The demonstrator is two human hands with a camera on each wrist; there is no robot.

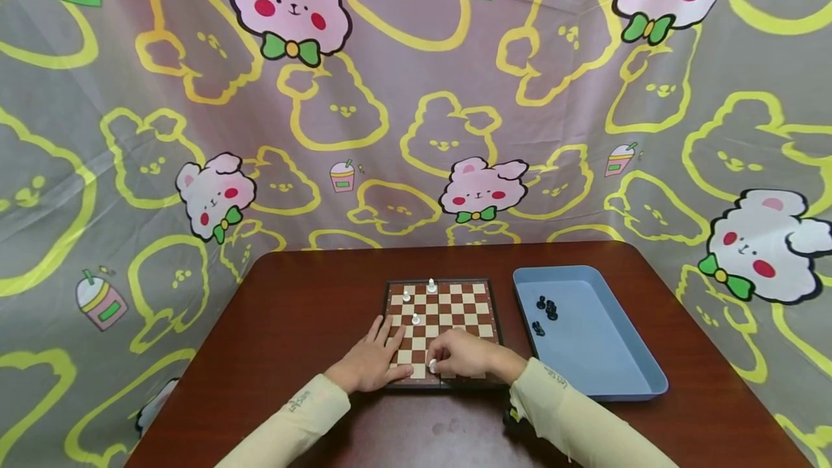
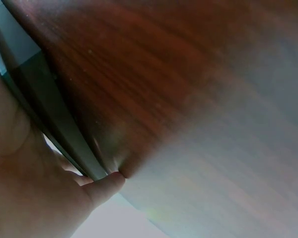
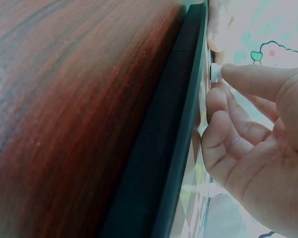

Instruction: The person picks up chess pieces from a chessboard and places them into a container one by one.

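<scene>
A brown-and-cream chessboard (image 1: pixel 464 300) with a dark rim lies on the table. My left hand (image 1: pixel 369 361) rests on its near left corner, fingers spread flat; in the left wrist view the thumb (image 2: pixel 107 188) lies along the board's dark side. My right hand (image 1: pixel 463 352) is over the near edge, thumb and fingers pinching a small white chess piece (image 1: pixel 432 365). Its base is right at the board surface in the right wrist view, where the white piece (image 3: pixel 216 73) is partly covered by fingers. Three other white pieces, among them a pawn (image 1: pixel 415 319), stand on the far left squares.
A blue tray (image 1: pixel 588 381) sits right of the board on the dark wooden table (image 1: pixel 305 302). Several black chess pieces (image 1: pixel 550 309) lie in its left part. A grey curtain (image 1: pixel 390 121) with cartoon animals hangs behind and at both sides.
</scene>
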